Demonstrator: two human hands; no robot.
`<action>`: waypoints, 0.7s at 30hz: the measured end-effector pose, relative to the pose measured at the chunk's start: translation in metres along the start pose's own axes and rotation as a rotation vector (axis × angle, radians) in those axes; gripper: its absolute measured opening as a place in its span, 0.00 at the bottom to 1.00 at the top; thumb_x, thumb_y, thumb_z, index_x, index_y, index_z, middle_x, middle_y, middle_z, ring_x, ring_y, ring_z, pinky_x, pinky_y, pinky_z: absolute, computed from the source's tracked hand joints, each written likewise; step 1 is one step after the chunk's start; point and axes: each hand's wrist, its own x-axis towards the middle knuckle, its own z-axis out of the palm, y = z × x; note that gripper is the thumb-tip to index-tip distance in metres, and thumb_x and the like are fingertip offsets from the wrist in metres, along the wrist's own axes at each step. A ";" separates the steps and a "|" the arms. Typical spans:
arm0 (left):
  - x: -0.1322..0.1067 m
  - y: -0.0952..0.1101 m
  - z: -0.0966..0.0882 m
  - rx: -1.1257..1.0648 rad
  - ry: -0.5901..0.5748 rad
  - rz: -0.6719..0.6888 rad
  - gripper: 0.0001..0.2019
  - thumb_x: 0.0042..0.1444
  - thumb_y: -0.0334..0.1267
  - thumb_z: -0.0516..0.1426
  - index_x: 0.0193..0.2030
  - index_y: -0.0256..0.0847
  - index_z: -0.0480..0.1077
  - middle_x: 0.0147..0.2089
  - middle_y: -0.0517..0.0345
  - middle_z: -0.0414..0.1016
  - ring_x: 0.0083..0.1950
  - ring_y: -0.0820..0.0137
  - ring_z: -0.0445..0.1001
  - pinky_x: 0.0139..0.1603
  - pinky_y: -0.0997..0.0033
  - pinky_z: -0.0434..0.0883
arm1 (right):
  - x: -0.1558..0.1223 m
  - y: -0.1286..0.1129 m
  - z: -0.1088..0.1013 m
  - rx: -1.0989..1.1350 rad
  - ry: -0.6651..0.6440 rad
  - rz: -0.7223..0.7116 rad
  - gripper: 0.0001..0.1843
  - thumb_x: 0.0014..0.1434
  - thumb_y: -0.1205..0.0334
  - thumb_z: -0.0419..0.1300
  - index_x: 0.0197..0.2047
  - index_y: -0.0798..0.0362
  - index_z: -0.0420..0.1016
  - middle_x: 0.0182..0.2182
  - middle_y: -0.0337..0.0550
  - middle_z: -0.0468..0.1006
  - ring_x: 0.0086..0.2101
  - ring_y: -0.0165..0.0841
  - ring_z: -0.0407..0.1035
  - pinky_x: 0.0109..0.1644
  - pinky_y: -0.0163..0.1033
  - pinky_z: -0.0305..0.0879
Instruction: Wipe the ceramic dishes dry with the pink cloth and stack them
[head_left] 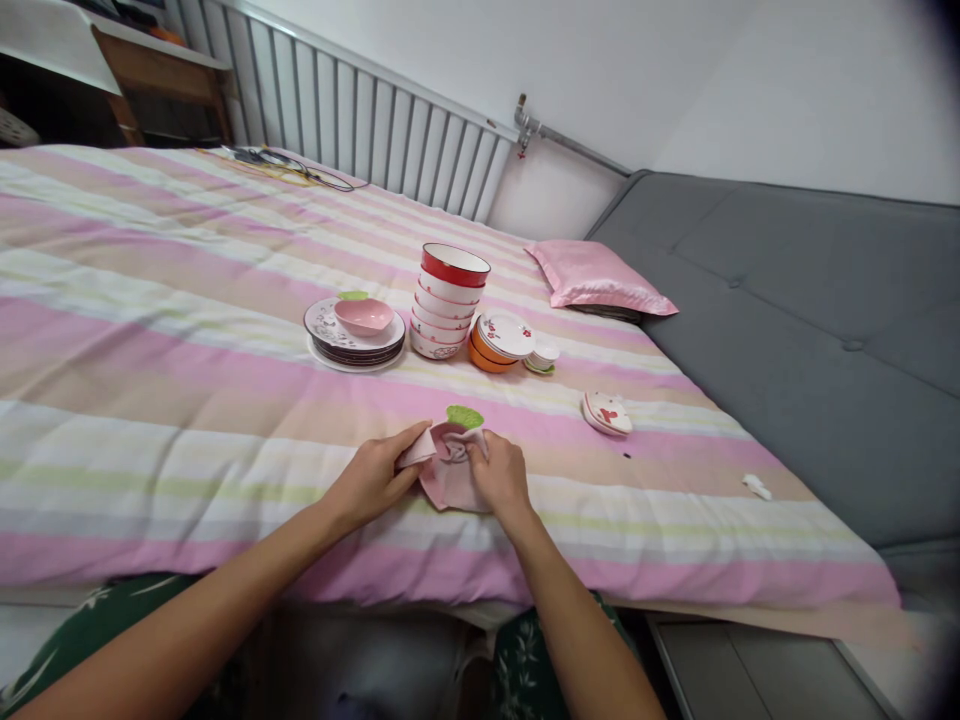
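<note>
Fingers point(409, 440) of our left hand point(375, 478) and right hand point(501, 472) pinch a cloth point(448, 482), bunched between them on the bed point(150, 400). A green dish point(465, 416) peeks out just beyond our fingertips, touching the cloth; stacked bowls point(450, 300) and plates point(354, 347) sit farther beyond.

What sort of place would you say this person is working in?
Probably a home bedroom: the left hand and right hand hold a pink cloth on a striped quilt, near a pink pillow, with a radiator along the wall.

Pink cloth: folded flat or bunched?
Bunched: cloth crumpled between left hand and right hand, both gripping it; green dish peeks out above.
</note>
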 end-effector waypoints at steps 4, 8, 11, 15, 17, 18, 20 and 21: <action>-0.001 -0.002 -0.001 -0.041 0.055 0.013 0.28 0.57 0.44 0.53 0.63 0.34 0.61 0.46 0.49 0.79 0.44 0.61 0.77 0.46 0.66 0.72 | 0.004 0.008 0.005 0.127 0.032 -0.003 0.11 0.57 0.62 0.53 0.35 0.53 0.76 0.32 0.45 0.80 0.33 0.36 0.71 0.37 0.35 0.61; -0.002 -0.002 -0.003 -0.097 0.089 0.075 0.28 0.58 0.42 0.53 0.64 0.36 0.59 0.56 0.48 0.74 0.51 0.61 0.75 0.49 0.66 0.72 | 0.006 0.013 0.015 0.294 0.041 0.008 0.13 0.56 0.59 0.53 0.35 0.54 0.77 0.30 0.42 0.80 0.30 0.34 0.71 0.32 0.33 0.62; -0.004 0.000 -0.002 -0.129 0.117 0.173 0.28 0.59 0.41 0.53 0.65 0.35 0.57 0.62 0.47 0.66 0.58 0.61 0.70 0.55 0.66 0.69 | 0.007 0.013 0.023 0.399 0.051 0.024 0.16 0.57 0.56 0.52 0.39 0.56 0.77 0.30 0.43 0.81 0.29 0.33 0.72 0.30 0.32 0.63; -0.006 0.001 0.001 -0.108 0.142 0.291 0.24 0.61 0.35 0.47 0.64 0.34 0.59 0.65 0.49 0.62 0.65 0.64 0.61 0.65 0.65 0.59 | 0.007 0.012 0.027 0.465 0.098 0.035 0.19 0.56 0.54 0.53 0.43 0.58 0.76 0.33 0.46 0.81 0.31 0.35 0.73 0.32 0.34 0.65; -0.006 0.002 0.001 -0.139 0.139 0.272 0.23 0.61 0.35 0.45 0.63 0.35 0.61 0.64 0.50 0.63 0.64 0.65 0.62 0.65 0.65 0.59 | 0.008 0.013 0.026 0.474 0.122 0.040 0.19 0.56 0.54 0.53 0.43 0.58 0.76 0.34 0.46 0.81 0.32 0.35 0.73 0.33 0.34 0.65; -0.006 0.002 0.000 -0.174 0.142 0.236 0.23 0.61 0.35 0.46 0.62 0.34 0.62 0.64 0.49 0.65 0.63 0.64 0.64 0.64 0.65 0.60 | 0.008 0.014 0.024 0.473 0.133 0.043 0.19 0.56 0.55 0.52 0.43 0.57 0.76 0.34 0.46 0.81 0.33 0.36 0.73 0.34 0.34 0.65; -0.005 0.004 -0.002 -0.289 0.153 0.115 0.23 0.61 0.39 0.47 0.61 0.33 0.64 0.59 0.48 0.70 0.58 0.62 0.70 0.59 0.65 0.66 | 0.009 0.015 0.021 0.459 0.150 0.050 0.17 0.56 0.56 0.52 0.41 0.56 0.76 0.33 0.46 0.81 0.33 0.36 0.73 0.34 0.34 0.65; -0.005 0.005 -0.004 -0.372 0.164 0.038 0.23 0.61 0.41 0.49 0.60 0.33 0.65 0.55 0.48 0.74 0.54 0.62 0.73 0.54 0.65 0.70 | 0.009 0.016 0.019 0.448 0.158 0.054 0.16 0.55 0.56 0.52 0.40 0.56 0.76 0.32 0.45 0.81 0.33 0.36 0.73 0.34 0.34 0.64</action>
